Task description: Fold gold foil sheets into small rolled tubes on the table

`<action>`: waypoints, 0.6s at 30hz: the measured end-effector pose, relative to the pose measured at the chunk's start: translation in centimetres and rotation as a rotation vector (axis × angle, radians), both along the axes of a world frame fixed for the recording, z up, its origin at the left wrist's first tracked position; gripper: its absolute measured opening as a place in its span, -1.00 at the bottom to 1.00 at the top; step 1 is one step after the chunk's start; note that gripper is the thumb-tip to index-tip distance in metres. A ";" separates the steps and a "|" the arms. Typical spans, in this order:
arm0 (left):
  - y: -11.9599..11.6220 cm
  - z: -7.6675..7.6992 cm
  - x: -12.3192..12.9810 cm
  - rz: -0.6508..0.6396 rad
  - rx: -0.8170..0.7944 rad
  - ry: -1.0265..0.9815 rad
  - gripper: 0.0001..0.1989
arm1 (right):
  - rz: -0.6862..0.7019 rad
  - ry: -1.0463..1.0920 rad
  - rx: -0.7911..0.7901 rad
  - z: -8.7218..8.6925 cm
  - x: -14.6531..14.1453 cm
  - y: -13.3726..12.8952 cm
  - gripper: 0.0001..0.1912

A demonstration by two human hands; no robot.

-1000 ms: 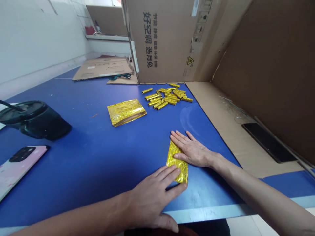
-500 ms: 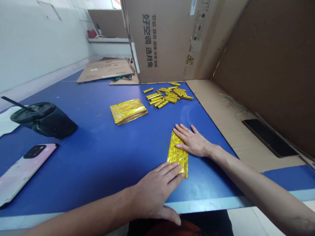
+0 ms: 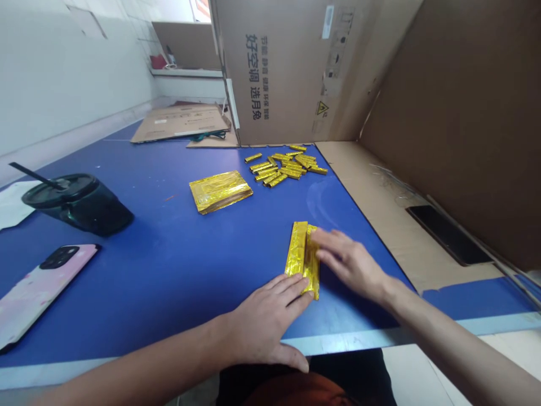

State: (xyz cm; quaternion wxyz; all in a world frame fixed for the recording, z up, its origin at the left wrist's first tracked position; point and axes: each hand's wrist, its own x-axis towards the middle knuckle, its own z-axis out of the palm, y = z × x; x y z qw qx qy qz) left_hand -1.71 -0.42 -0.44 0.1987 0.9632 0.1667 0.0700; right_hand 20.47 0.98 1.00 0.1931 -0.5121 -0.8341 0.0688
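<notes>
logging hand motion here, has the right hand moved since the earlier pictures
Yes, to the right: the right hand is now farther from the flat gold bundle.

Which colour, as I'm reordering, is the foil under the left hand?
The foil is shiny gold-yellow, clearest in the head view.

Glossy, crinkled foil sheet (image 3: 297,251) (cardboard panel (image 3: 296,73) matt)

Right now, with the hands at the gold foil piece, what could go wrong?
The left hand rests its fingers only on the near part of the gold foil piece, so the far end might skew. The right hand is blurred at the far right edge; a hurried pull there could wrinkle the foil. The small gold strips lie loose, so a bump might scatter them.
</notes>
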 end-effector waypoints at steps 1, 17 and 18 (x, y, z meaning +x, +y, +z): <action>0.0 -0.1 0.0 -0.001 -0.001 -0.003 -0.14 | 0.107 0.004 -0.053 0.1 -0.4 -1.3 -0.62; 0.1 0.2 0.2 0.008 0.043 -0.003 -0.18 | -0.146 -0.280 0.028 -1.0 2.3 0.7 -0.55; 0.1 0.2 0.3 0.009 0.043 -0.001 -0.18 | -0.155 -0.242 0.057 -0.8 1.8 0.6 -0.58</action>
